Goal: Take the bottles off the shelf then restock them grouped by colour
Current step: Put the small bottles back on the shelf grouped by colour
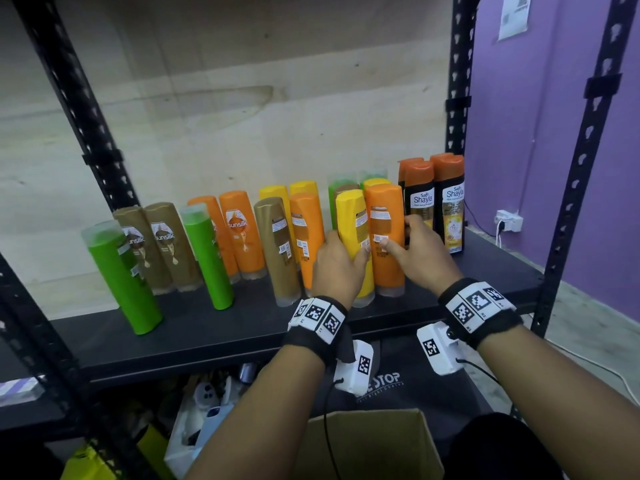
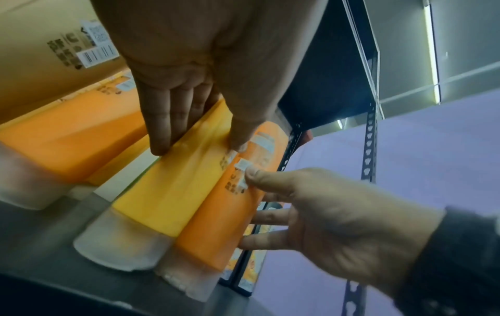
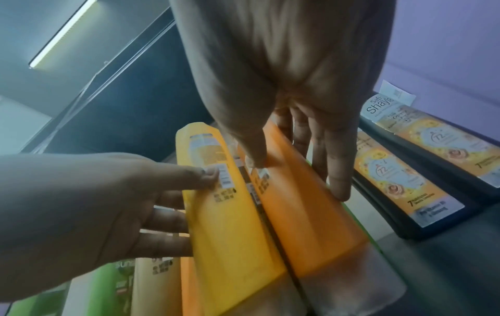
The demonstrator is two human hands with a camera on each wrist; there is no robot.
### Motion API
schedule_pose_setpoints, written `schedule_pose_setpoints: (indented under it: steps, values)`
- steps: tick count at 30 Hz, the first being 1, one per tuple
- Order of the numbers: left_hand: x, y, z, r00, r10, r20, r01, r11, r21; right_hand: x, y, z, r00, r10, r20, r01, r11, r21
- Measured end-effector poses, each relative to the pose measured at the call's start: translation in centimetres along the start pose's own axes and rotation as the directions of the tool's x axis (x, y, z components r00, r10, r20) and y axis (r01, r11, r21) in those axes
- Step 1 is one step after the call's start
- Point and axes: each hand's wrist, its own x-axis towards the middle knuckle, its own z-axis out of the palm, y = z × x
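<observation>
Left hand (image 1: 337,263) grips yellow bottle (image 1: 355,230), right hand (image 1: 420,252) orange bottle (image 1: 386,230), beside 2 "Safi Shayla" bottles (image 1: 434,199).

Open strip of dark shelf (image 1: 225,327) along the front edge, ahead of the bottles. Tall clear space above the caps. Packed rows behind: green bottle (image 1: 121,275) far left, brown bottles (image 1: 162,244), orange bottles (image 1: 242,233) mid-shelf. Black Shayla bottles (image 1: 446,202) hard against the right post (image 1: 457,98), just beside the right hand (image 1: 420,251). Narrow gaps only between neighbours.
</observation>
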Motion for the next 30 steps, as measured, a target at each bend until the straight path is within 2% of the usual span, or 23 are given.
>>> schedule_pose_setpoints:
  steps: [6,11,22,30]
  values:
    - [-1.1,-0.9,-1.7,0.991,0.066,-0.115,-0.072,0.996,-0.050,-0.9,-0.3,0.2,1.000,-0.021,-0.018,0.022,0.999,0.040]
    - [-1.7,-1.8,-3.8,0.986,0.028,-0.165,-0.047,0.993,-0.112,-1.5,-1.8,1.0,0.997,-0.076,-0.006,0.077,0.995,0.069]
    - [-2.8,-3.2,-5.8,0.981,-0.042,-0.189,0.027,0.996,-0.079,-1.7,-4.0,4.0,0.991,-0.110,0.081,0.102,0.990,0.096]
    - [-2.6,-3.4,-6.1,0.979,-0.042,-0.200,0.028,0.997,-0.074,-1.7,-4.7,4.6,0.990,-0.118,0.079,0.109,0.989,0.103]
